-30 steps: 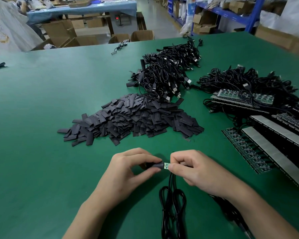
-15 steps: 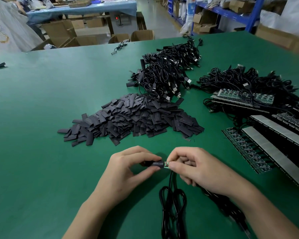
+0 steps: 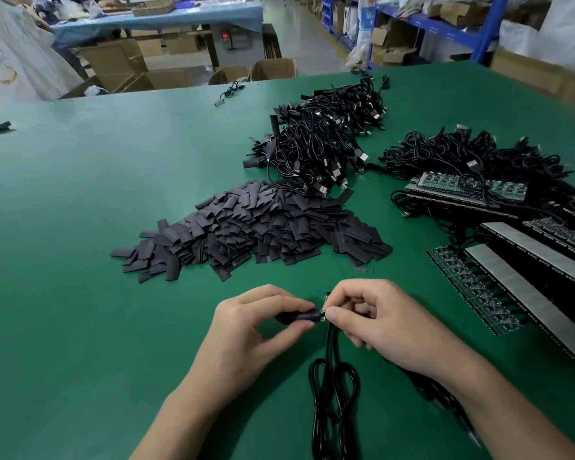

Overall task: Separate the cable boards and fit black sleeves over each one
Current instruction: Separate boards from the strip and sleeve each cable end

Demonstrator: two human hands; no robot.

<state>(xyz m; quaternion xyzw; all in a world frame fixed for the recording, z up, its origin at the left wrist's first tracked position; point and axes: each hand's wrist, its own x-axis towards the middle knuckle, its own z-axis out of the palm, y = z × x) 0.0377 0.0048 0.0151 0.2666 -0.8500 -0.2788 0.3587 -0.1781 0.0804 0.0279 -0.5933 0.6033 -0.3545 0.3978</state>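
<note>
Sleeve point(image 3: 303, 317), pinched between thumb and forefinger of the left hand point(image 3: 256, 330), lay left-to-right, its open end meeting the small board point(image 3: 322, 314) gripped by the right hand point(image 3: 375, 322), above the table's point(image 3: 80, 327) near edge, the cable point(image 3: 329, 376) trailing toward it.

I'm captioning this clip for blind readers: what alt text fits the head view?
Over a green table, the left hand pinches a black sleeve and the right hand pinches the end of a black cable, the two meeting end to end. Behind lie a sleeve pile, tangled cable heaps and, at right, rows of boards.
</note>
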